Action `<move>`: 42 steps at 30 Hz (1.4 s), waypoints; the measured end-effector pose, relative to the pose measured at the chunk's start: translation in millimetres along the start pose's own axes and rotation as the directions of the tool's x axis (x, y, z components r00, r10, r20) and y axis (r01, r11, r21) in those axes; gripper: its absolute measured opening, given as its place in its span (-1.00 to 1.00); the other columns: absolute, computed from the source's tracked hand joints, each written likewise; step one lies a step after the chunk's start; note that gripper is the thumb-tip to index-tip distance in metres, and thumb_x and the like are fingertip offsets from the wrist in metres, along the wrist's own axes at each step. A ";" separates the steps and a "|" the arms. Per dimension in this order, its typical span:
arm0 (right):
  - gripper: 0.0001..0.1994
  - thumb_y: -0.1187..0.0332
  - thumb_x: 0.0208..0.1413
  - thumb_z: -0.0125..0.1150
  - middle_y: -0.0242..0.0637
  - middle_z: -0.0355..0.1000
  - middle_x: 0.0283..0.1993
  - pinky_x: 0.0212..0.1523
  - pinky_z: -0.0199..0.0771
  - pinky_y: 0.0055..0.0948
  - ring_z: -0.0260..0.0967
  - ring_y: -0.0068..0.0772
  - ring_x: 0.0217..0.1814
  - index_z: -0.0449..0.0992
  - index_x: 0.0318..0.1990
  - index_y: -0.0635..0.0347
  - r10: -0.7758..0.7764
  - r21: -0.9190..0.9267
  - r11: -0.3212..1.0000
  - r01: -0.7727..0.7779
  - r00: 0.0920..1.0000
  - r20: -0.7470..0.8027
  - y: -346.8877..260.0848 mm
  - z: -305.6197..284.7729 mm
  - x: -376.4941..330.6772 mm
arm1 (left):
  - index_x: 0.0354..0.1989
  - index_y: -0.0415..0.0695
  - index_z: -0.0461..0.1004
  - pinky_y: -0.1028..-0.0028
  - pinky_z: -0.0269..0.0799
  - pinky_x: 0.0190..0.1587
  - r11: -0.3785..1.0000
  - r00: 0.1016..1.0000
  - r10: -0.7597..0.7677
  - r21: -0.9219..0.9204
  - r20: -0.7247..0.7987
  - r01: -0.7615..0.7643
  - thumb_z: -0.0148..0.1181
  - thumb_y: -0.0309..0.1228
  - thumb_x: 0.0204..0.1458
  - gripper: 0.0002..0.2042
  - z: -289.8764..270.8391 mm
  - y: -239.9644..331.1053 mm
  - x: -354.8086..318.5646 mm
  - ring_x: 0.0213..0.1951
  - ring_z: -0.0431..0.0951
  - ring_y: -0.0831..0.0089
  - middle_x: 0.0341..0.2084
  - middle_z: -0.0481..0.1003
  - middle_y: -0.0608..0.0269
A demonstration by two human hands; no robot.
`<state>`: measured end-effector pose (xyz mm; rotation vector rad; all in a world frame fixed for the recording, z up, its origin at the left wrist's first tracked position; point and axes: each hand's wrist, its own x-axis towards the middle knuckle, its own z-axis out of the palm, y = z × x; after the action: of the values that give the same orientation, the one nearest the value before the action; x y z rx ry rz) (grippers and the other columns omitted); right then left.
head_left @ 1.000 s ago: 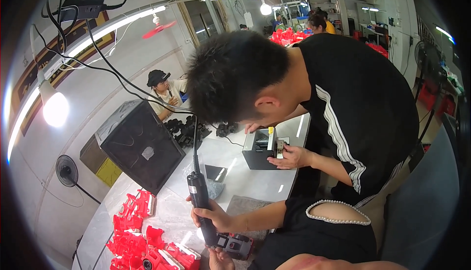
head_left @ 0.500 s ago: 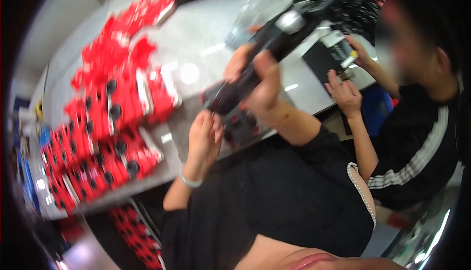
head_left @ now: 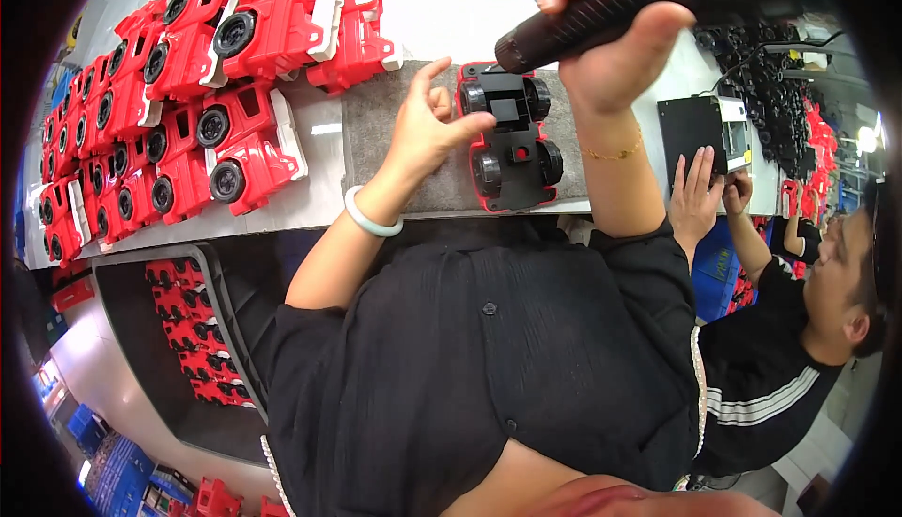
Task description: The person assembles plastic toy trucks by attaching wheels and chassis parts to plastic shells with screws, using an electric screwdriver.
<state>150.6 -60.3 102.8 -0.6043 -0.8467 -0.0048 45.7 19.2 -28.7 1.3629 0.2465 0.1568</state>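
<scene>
My right hand (head_left: 611,61) is wrapped round a black power screwdriver (head_left: 601,11), held above the work surface with its nose pointing left. Below that nose lies a red toy truck (head_left: 517,155), upside down, its black underside and black wheels facing up. My left hand (head_left: 427,132) is just left of the truck, thumb and index finger spread apart and the other fingers curled. Nothing shows between those fingers. The thumb tip reaches close to a wheel; whether it touches, I cannot tell. Under the truck is a grey mat (head_left: 376,132).
Stacked red toy trucks (head_left: 178,103) fill the left of the white table (head_left: 442,9). A black crate (head_left: 211,282) with more trucks stands below its edge. At right, a co-worker's hands (head_left: 695,193) touch a black-and-white box (head_left: 700,132), near heaped black parts (head_left: 770,94).
My left hand has left the screwdriver's nose and its fingers have spread. The screwdriver has moved up and right in my right hand, uncovering the truck. The whole view has shifted.
</scene>
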 end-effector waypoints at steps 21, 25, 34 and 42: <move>-0.30 -0.15 -0.16 0.16 -0.30 0.30 -0.56 -0.56 0.31 -0.62 0.28 -0.53 -0.59 0.14 -0.11 0.33 0.243 -0.461 0.855 -0.237 0.969 -0.046 16.9 -12.0 -11.7 | 0.08 -0.29 0.04 0.58 0.38 -0.23 0.988 0.986 -0.064 -0.131 0.151 0.084 0.27 -0.60 -0.25 -0.33 11.6 1.2 7.2 -0.26 0.43 0.56 -0.29 0.42 0.21; -0.30 -0.16 -0.17 0.16 -0.30 0.30 -0.56 -0.56 0.31 -0.62 0.28 -0.54 -0.59 0.15 -0.12 0.31 0.288 -0.431 0.858 -0.280 0.956 -0.049 16.7 -13.2 -14.7 | 0.06 -0.30 0.05 0.60 0.37 -0.24 0.988 0.987 -0.087 -0.114 0.134 0.103 0.27 -0.61 -0.25 -0.35 11.9 3.6 6.4 -0.27 0.43 0.57 -0.31 0.42 0.22; -0.12 -0.29 -0.11 -0.08 -0.31 0.28 -0.60 -0.59 0.29 -0.61 0.23 -0.52 -0.66 -0.06 0.13 0.32 -0.086 0.677 0.734 0.059 0.996 0.007 26.4 3.4 9.0 | 0.09 -0.30 0.08 0.60 0.32 -0.28 0.987 0.988 -0.076 0.151 0.131 0.056 0.34 -0.44 -0.29 -0.28 -0.6 7.2 3.5 -0.34 0.35 0.60 -0.41 0.32 0.35; -0.14 -0.38 -0.17 -0.15 -0.32 0.21 -0.48 -0.43 0.16 -0.46 0.16 -0.49 -0.51 0.08 0.14 0.12 0.123 0.018 0.992 -0.124 0.990 0.063 -50.9 -26.4 -30.0 | 0.15 -0.27 0.02 0.36 0.23 0.02 0.472 0.901 -0.187 -0.769 0.390 0.431 -0.49 0.17 0.04 -0.27 -8.1 70.1 -20.3 -0.10 0.35 0.20 -0.09 0.30 -0.13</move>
<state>136.8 -122.9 93.8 -0.6383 -0.8672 0.1360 26.2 35.9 40.1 0.3075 0.1585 -0.2083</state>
